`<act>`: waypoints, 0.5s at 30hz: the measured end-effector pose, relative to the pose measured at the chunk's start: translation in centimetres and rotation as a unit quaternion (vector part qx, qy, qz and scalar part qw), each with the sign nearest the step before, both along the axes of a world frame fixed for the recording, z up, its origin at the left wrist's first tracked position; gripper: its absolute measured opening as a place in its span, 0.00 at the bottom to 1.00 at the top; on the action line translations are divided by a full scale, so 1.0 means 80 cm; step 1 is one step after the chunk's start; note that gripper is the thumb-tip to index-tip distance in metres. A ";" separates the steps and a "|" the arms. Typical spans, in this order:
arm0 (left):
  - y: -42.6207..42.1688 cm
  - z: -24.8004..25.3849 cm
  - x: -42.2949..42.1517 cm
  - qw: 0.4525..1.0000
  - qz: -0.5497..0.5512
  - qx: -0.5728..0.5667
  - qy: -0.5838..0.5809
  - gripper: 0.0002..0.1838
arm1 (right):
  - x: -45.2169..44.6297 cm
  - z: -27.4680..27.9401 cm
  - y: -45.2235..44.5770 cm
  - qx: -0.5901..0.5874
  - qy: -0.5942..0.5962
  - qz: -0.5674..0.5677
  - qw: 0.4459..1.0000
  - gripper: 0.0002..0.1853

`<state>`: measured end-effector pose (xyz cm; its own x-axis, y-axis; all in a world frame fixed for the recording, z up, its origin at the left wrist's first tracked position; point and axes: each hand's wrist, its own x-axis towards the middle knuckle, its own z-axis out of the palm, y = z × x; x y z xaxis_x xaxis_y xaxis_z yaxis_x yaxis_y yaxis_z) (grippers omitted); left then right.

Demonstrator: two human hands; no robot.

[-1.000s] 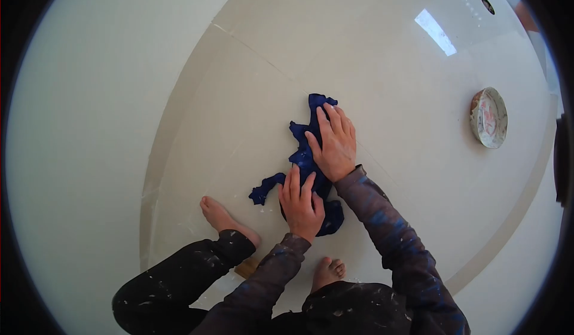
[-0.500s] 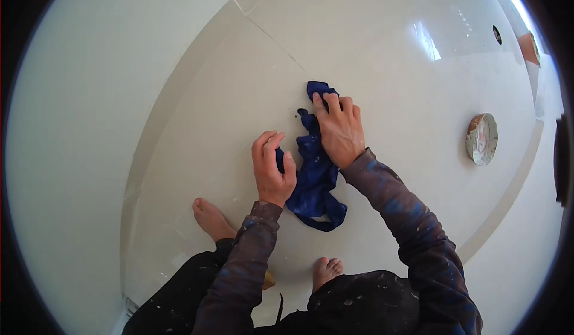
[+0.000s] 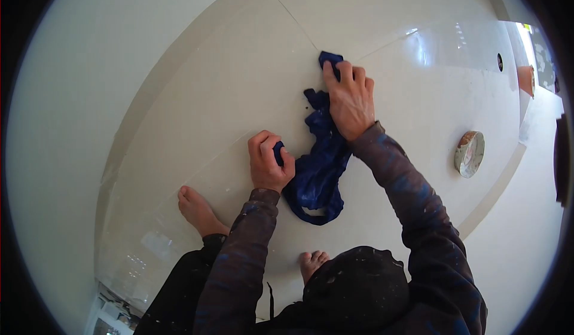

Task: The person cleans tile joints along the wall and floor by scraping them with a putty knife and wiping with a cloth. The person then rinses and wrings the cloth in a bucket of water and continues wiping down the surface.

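A dark blue cloth (image 3: 320, 176), crumpled and stretched lengthwise, lies on the glossy pale floor. It looks like a garment, with a strap-like loop at its near end. My left hand (image 3: 271, 163) is closed round a bunched part of it, with blue showing between thumb and fingers. Farther out, my right hand (image 3: 351, 101) grips the cloth's far end, fingers bent and pressing it to the floor. The palm hides part of the cloth there.
A shallow round container (image 3: 469, 154), smeared whitish inside, stands at the right. A dark round hole (image 3: 500, 62) and an orange-brown object (image 3: 525, 81) are beyond it. White walls flank the tiled floor (image 3: 227, 84). My bare feet are below.
My right hand has pushed the cloth's far end forward, away from me, and the cloth has stretched out. My left hand's fingers have closed more tightly round its bunched part.
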<state>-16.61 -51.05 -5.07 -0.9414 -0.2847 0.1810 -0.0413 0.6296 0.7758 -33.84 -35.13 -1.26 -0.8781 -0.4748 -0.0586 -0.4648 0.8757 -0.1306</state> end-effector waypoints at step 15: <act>-0.002 -0.007 -0.003 0.999 0.026 0.040 0.017 0.20 | -0.062 0.001 -0.015 0.038 0.043 0.078 0.995 0.28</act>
<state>-16.83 -51.21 -5.60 -0.9185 -0.3485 0.1870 -0.0454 0.5626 0.8255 -38.82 -36.37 -1.22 -0.7976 -0.6026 -0.0270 -0.6023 0.7980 -0.0201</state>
